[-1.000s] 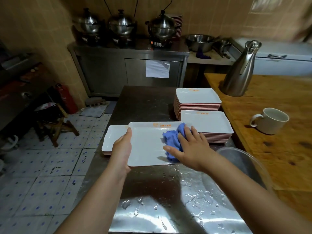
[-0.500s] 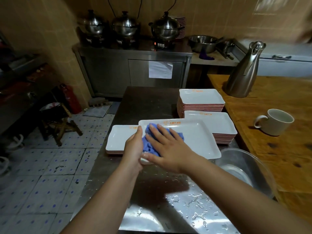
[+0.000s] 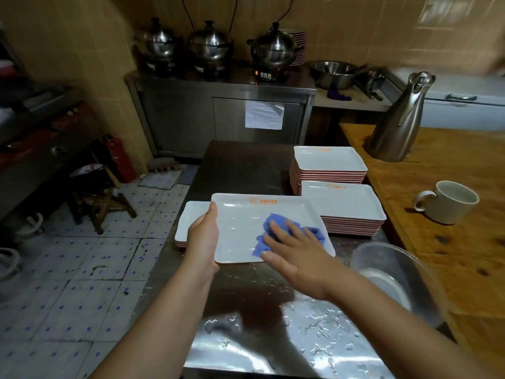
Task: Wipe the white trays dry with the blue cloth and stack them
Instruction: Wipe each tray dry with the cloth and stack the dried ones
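Steel table (image 3: 246, 165): left hand (image 3: 203, 236) grips tray (image 3: 246, 222), right hand (image 3: 296, 251) pressing cloth (image 3: 269, 222) inside.

Steel table (image 3: 240, 165): wet, water beads across the near end, darker and dull toward the far end.
Left edge: short stack of trays (image 3: 191, 217).
Right side: two taller stacks, far stack (image 3: 328, 160) and near stack (image 3: 347, 203), just beside each other.
Near right corner: clear bowl (image 3: 396, 274).
Wooden counter (image 3: 451, 165): alongside on the right, carrying a steel jug (image 3: 399, 124) and a mug (image 3: 451, 201).
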